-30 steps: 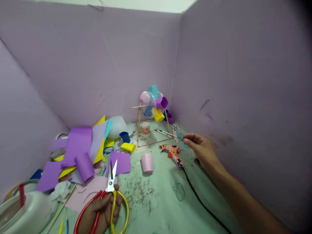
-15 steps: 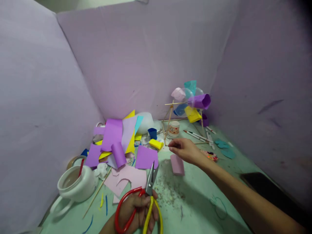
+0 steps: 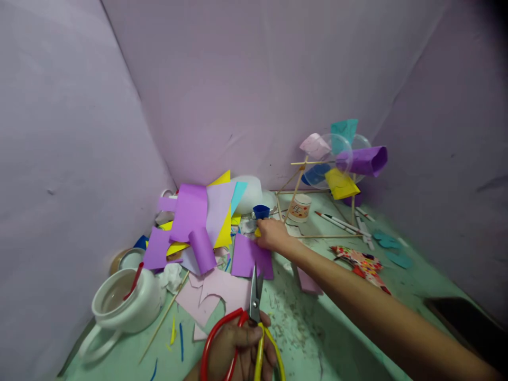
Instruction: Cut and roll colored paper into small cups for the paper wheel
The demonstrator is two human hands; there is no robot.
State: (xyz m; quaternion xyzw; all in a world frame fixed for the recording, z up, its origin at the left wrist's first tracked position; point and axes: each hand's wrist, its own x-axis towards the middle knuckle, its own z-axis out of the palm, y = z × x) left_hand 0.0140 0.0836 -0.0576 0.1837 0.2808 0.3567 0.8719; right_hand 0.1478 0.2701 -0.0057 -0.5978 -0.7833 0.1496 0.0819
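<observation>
Scissors with one red and one yellow handle lie in my left hand, its fingers curled around the handles. Their blades point away from me, slightly apart. My right hand reaches across to the middle of the table, its fingers closed over a yellow folded paper piece, mostly hidden by the hand. Just behind stands a small blue paper cup. Below the right hand lies a flat purple paper square. A pink folded paper piece is partly covered by my right forearm.
At right back, a stick frame carries a clear disc wheel with coloured paper cups. A small printed tub, markers and a patterned cloth are nearby. Left are a white pot, paper sheets and pink scraps.
My right hand has moved left, from beside the stick frame's base to the yellow paper piece. My left hand still holds the scissors. The view has shifted, so things appear farther right.
</observation>
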